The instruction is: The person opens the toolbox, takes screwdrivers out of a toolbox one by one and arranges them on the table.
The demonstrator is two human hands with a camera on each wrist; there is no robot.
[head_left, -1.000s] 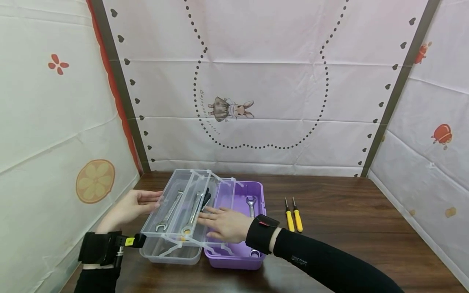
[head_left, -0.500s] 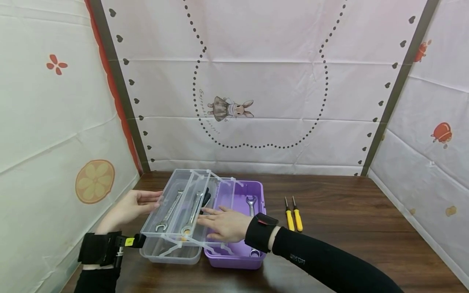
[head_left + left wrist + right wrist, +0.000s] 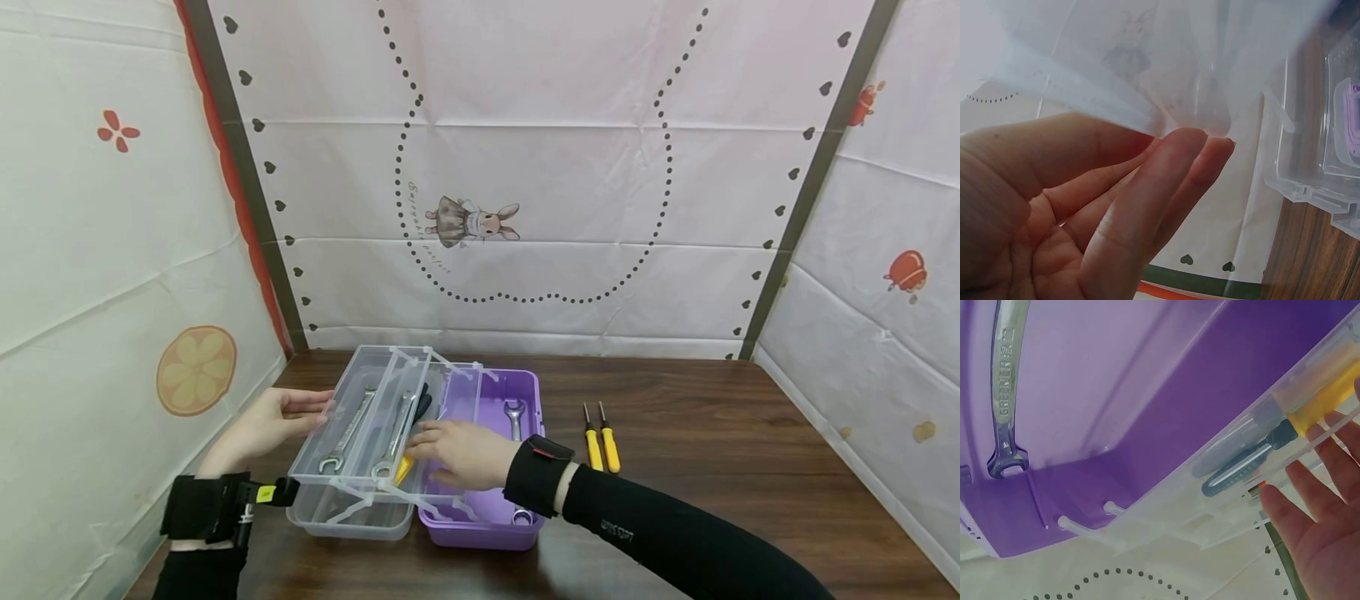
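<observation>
My left hand (image 3: pixel 270 427) pinches the left rim of the raised clear tray (image 3: pixel 318 442); the left wrist view has the thumb and fingertips meeting at its plastic edge. Inside this tray lie a wrench (image 3: pixel 348 433) and a second wrench (image 3: pixel 396 433). My right hand (image 3: pixel 468 454) is at the tray's right side, fingers extended and slightly bent. Close by its fingertips is a dark-and-yellow tool (image 3: pixel 1319 409), partly seen through plastic, its kind unclear. Below the right hand sits the purple toolbox (image 3: pixel 480 537), with another wrench (image 3: pixel 1007 394) in it.
Two yellow-handled screwdrivers (image 3: pixel 610 450) lie side by side on the wooden table (image 3: pixel 697 433), right of the toolbox. A lower clear compartment (image 3: pixel 352 521) sits under the raised tray, joined by white hinge arms (image 3: pixel 442 504). Printed cloth walls (image 3: pixel 570 208) enclose the table.
My right hand's fingers have bent and drawn together at the tray's edge. More of the yellow part shows near the fingertips. The left hand stays put.
</observation>
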